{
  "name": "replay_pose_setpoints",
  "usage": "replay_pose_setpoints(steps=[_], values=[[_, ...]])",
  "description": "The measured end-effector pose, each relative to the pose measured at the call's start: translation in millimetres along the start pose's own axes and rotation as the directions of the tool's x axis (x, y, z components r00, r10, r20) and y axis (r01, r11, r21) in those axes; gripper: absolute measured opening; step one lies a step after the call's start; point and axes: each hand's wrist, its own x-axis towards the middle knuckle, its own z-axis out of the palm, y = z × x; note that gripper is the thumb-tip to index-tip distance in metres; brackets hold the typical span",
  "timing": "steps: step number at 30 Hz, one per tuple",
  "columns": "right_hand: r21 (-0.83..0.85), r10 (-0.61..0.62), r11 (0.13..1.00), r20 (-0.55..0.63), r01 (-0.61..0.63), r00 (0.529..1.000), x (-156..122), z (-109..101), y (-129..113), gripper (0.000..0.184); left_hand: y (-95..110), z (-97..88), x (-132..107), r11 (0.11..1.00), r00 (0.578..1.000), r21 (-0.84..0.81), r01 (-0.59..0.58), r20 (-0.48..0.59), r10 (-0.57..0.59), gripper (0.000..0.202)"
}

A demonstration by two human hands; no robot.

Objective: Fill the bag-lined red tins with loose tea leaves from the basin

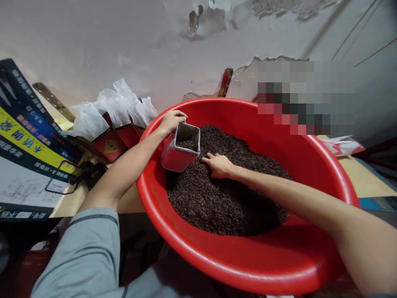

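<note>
A large red plastic basin [335,165] holds a heap of dark brown dried leaves, like loose tea [214,203]. A red box with a pale plastic lining [179,159] stands tilted inside the basin's left side. Some dark leaves [186,144] lie inside that box. My left hand [172,121] grips the box at its far left rim. Just right of the box, my right hand [219,165] reaches into the heap from the right. Its fingers are slightly spread and bent on the leaves, with the tips partly hidden.
Several red boxes [113,142] with clear plastic bags [110,105] rising from them stand left of the basin. A large printed carton [27,145] is further left. Behind is a peeling wall [124,45]. A pixelated patch covers the upper right.
</note>
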Motion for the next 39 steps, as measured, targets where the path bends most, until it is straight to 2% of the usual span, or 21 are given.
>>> replay_pose_setpoints(steps=[6,12,17,21,25,29,34,39], values=[[0.042,-0.008,0.999,-0.042,0.010,0.999,0.7,-7.3,7.3,0.063,2.4,-1.9,1.9,1.000,0.999,0.015,0.012,0.039,-0.013,0.012],[0.131,0.072,0.989,-0.044,-0.066,0.996,1.2,-29.5,17.9,0.069,-1.1,-1.2,5.3,0.999,0.999,0.039,-0.018,0.041,0.017,0.014],[0.203,0.160,0.969,-0.091,-0.139,0.983,-1.5,-63.8,23.8,0.067,0.1,1.6,5.2,0.999,0.997,0.033,-0.001,0.074,-0.001,0.012],[0.267,0.219,0.949,-0.166,-0.170,0.961,-3.7,-103.1,29.0,0.067,3.9,3.9,2.3,0.997,0.994,0.036,-0.063,0.093,0.059,0.011],[0.294,0.168,0.952,-0.279,-0.083,0.946,-0.5,-144.6,28.8,0.061,5.8,5.0,1.1,0.991,0.986,0.043,-0.128,0.110,0.122,0.019],[0.318,0.081,0.947,-0.347,0.036,0.934,10.1,-173.9,12.5,0.055,2.4,6.4,2.7,0.990,0.984,0.026,-0.136,0.123,0.132,0.015],[0.347,0.024,0.929,-0.403,0.128,0.915,30.3,-183.7,-8.3,0.053,-7.1,7.6,4.9,0.994,0.987,-0.034,-0.107,0.115,0.110,0.011],[0.467,0.013,0.847,-0.498,0.255,0.867,44.2,-184.0,-3.9,0.044,-7.8,6.9,4.0,0.995,0.990,-0.073,-0.073,0.112,0.081,0.010]])
